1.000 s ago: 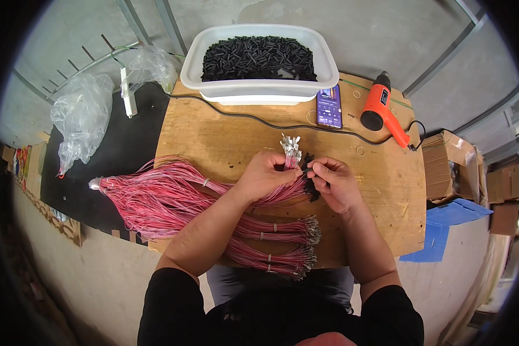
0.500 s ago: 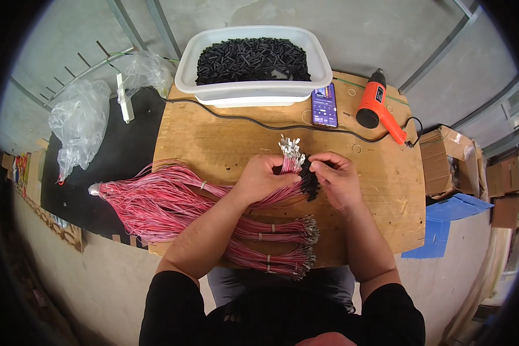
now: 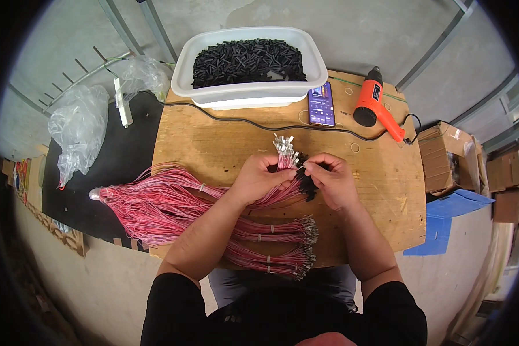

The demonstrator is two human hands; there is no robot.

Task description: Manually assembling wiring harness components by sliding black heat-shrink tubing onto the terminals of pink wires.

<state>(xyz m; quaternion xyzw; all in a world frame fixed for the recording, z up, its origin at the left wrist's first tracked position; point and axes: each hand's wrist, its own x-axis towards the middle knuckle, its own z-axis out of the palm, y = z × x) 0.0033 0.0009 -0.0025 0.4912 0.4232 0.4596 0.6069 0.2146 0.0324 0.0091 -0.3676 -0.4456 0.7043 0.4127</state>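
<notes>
My left hand (image 3: 264, 177) is closed around an upright bundle of thin pink and red wires, whose silvery metal terminals (image 3: 284, 149) stick up above the fingers. Close beside it, my right hand (image 3: 333, 181) pinches thumb against forefinger at a wire end by the left thumb; what sits between those fingertips is too small to make out. Short black sleeves (image 3: 309, 187) hang on wire ends between the two hands. The long wire hank (image 3: 150, 202) spreads leftward across the table, under my left forearm. Nearer me lie tied wire bundles (image 3: 271, 237) with metal ends.
A white tub (image 3: 181, 72) of short black tubes (image 3: 248, 60) stands at the back of the wooden table (image 3: 213, 141). Right of it are a phone (image 3: 321, 105), an orange heat gun (image 3: 375, 104) and a black cable (image 3: 254, 120). Plastic bags (image 3: 81, 132) lie left; cardboard boxes (image 3: 447, 158) stand right.
My right fingertips have moved slightly left, toward my left thumb, and pinch near a terminal there. The left hand still grips the wire bundle. The whole view has shifted a little.
</notes>
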